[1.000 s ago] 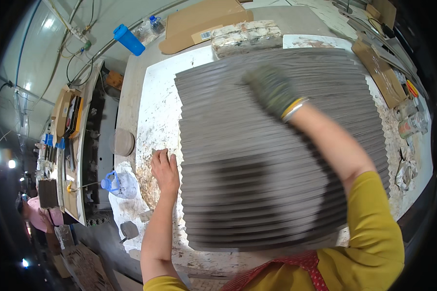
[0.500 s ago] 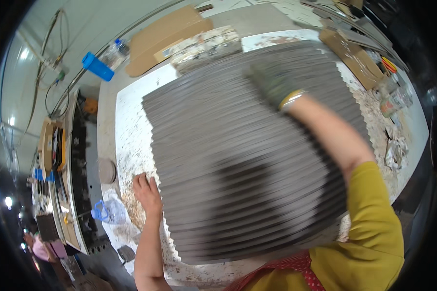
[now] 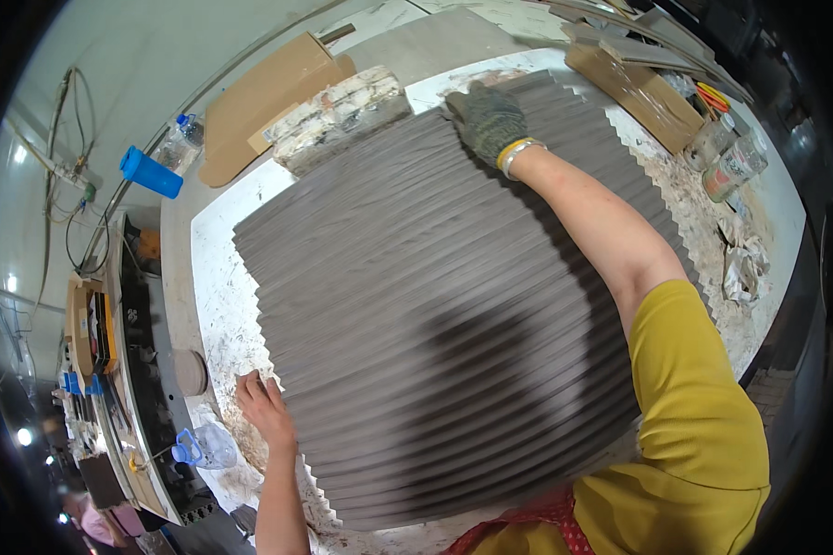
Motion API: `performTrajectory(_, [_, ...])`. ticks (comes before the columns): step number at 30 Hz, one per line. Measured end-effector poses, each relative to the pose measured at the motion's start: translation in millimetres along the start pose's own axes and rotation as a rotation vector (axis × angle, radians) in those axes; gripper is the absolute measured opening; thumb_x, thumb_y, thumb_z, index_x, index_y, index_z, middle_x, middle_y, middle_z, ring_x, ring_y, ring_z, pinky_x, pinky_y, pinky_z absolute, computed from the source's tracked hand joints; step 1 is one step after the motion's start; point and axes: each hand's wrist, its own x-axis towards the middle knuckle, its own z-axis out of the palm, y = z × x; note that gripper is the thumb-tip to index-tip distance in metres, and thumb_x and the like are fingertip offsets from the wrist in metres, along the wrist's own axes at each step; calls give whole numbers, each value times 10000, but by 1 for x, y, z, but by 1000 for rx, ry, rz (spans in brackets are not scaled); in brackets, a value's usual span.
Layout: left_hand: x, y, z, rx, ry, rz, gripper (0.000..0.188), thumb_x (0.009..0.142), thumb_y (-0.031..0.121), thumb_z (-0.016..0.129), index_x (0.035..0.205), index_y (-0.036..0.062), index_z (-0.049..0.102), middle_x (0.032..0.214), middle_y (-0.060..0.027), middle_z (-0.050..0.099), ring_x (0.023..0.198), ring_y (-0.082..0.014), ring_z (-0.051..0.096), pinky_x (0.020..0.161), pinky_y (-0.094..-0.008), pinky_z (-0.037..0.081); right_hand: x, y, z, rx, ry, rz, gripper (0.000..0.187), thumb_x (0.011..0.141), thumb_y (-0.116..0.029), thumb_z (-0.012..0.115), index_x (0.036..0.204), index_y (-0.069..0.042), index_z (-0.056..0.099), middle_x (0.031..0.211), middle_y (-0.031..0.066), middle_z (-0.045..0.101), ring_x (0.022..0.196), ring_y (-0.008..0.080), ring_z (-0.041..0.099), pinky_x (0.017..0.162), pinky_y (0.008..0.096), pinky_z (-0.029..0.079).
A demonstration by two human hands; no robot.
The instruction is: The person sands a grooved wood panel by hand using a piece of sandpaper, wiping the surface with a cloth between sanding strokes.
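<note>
A wide fan of thin grey-brown sheets (image 3: pixel 435 314), overlapped like steps, covers most of the white worktable (image 3: pixel 215 277). My right hand (image 3: pixel 487 118), in a dark knit glove with a yellow cuff, rests flat on the far edge of the fan. My bare left hand (image 3: pixel 267 409) presses against the fan's near left edge, fingers spread on the tabletop beside it. Neither hand grips anything.
A stained block (image 3: pixel 338 116) and a brown board (image 3: pixel 264 97) lie beyond the fan. A blue cylinder (image 3: pixel 150 172) and a plastic bottle (image 3: pixel 183 134) sit at far left. Another clear bottle (image 3: pixel 208 447) lies by my left hand. Jars (image 3: pixel 733 166) and a wooden box (image 3: pixel 634 88) stand at right.
The view has swung, so the fan sits more to the right and tilted. My right hand slid to the fan's far edge; my left hand stays at its left edge.
</note>
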Motion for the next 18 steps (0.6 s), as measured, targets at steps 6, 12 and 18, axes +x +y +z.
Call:
performTrajectory(6, [-3,-28,5,-90,-26,-13,326,967,236,480,1181,1,549,1240,-219,491,1146,-392,460,968,-486,361,8,-162,25,242,-253,-171,227,862,-195,548,920,-37,702,935,209,688,902,339,661,796,451,520])
performTrajectory(12, [-1,-14,2,-149,-20,-15,305,959,204,494,1181,4,554,1235,-211,491,1135,-380,470,965,-467,374,-7,79,-9,-291,-40,95,244,872,-106,492,995,-115,702,1049,166,671,956,321,657,822,448,522])
performTrajectory(18, [3,-6,9,-118,-44,-23,300,954,188,494,1183,2,550,1240,-212,488,1151,-384,460,972,-465,366,-46,172,-77,-542,37,-81,277,945,-193,406,1126,-74,579,1164,201,603,1110,362,560,938,464,436])
